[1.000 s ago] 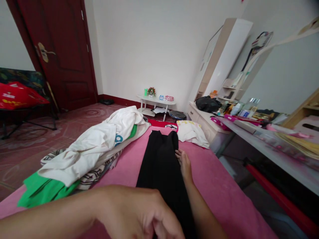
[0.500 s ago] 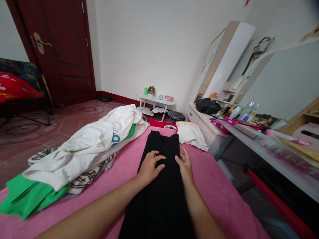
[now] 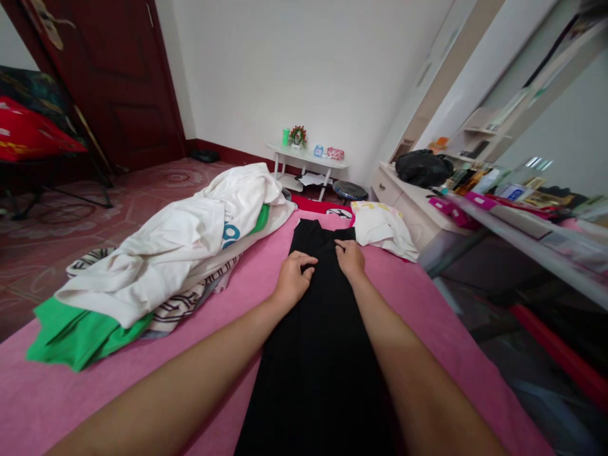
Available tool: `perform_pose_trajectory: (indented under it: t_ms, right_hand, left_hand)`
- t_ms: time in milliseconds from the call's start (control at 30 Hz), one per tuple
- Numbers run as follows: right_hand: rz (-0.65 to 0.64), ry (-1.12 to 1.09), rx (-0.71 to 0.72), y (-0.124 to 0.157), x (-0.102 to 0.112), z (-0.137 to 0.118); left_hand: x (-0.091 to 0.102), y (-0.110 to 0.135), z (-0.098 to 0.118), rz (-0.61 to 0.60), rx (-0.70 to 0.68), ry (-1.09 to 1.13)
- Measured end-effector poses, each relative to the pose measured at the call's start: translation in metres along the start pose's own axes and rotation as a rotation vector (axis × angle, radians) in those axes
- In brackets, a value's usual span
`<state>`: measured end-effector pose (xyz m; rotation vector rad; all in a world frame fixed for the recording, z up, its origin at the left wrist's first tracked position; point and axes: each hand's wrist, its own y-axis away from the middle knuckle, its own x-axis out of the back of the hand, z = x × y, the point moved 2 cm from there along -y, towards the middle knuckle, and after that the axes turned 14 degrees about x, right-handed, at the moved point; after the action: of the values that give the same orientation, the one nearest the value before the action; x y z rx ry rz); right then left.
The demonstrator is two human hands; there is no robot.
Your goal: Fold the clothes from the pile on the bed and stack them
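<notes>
A pair of black trousers (image 3: 327, 354) lies lengthwise on the pink bed cover (image 3: 432, 329), with its waist end away from me. My left hand (image 3: 295, 278) rests on the left edge of the trousers. Its fingers are bent, with a small gap between thumb and forefinger. Further up, at the right edge near the waist, my right hand (image 3: 350, 259) has its fingers drawn together on the black cloth.
Left of the trousers lies a heap of clothes with a white shirt (image 3: 166, 253) and a green garment (image 3: 90, 332). A folded white garment (image 3: 382, 225) and a red cloth (image 3: 313, 204) lie beyond the waist. A cluttered desk (image 3: 536, 244) stands along the right.
Both hands have moved forward along the trousers towards the waist. The right hand's spread fingers have closed onto the cloth. My view has tilted down and shifted slightly.
</notes>
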<state>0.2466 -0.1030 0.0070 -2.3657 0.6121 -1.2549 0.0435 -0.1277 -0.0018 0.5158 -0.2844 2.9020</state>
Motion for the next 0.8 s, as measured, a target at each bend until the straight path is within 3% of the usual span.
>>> perform_pose_trajectory:
  t_ms: [100, 233, 367, 433, 633, 800]
  right_hand:
    - [-0.034, 0.074, -0.042, 0.009, -0.011, 0.006]
    - [-0.115, 0.066, -0.041, -0.012, -0.008, 0.015]
    - [-0.024, 0.095, 0.03, -0.029, 0.0, 0.023]
    - [0.001, 0.159, 0.091, -0.024, -0.002, 0.024]
    - [-0.111, 0.325, 0.107, 0.004, -0.01, 0.023]
    - [-0.321, 0.335, 0.069, 0.026, 0.001, 0.017]
  left_hand:
    - [0.001, 0.0, 0.0, -0.014, -0.027, -0.063]
    - [0.001, 0.002, 0.001, -0.016, -0.047, -0.094]
    - [0.0, 0.003, 0.001, -0.029, -0.073, -0.083]
    - [-0.001, 0.002, 0.0, -0.026, -0.081, -0.086]
    - [-0.002, -0.001, -0.002, -0.005, -0.049, -0.094]
    - [-0.002, 0.0, -0.003, -0.004, -0.058, -0.105]
